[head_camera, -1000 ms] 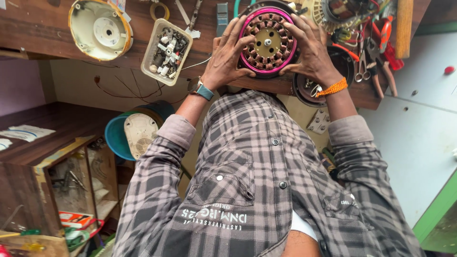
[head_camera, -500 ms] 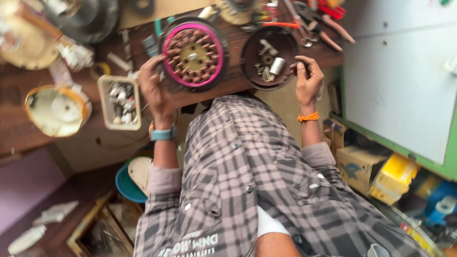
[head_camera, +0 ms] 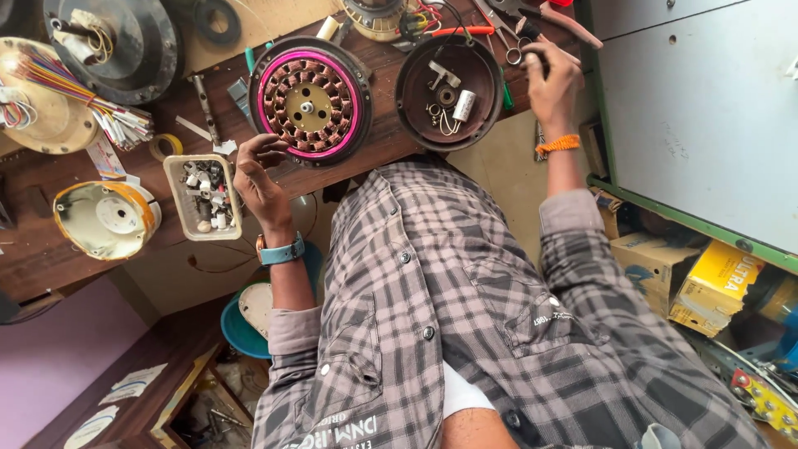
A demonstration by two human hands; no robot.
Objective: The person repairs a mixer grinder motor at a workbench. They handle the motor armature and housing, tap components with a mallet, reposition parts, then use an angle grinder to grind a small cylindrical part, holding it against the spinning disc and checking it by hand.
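While your left hand (head_camera: 262, 179) rests half-curled, holding nothing, beside the pink-ringed motor stator (head_camera: 309, 101) on the desk (head_camera: 382, 150), your right hand (head_camera: 553, 79) pinches something small. Stator: likely heavy, rigid; grip outer rim, spare windings.

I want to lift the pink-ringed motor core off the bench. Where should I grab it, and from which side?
Grip the motor core by its dark outer rim, hands on opposite edges, coming down from above. It lies flat, face up, and looks heavy. The copper windings and centre shaft make poor holds. The left hand already sits at the near edge; the far edge looks crowded by tools.
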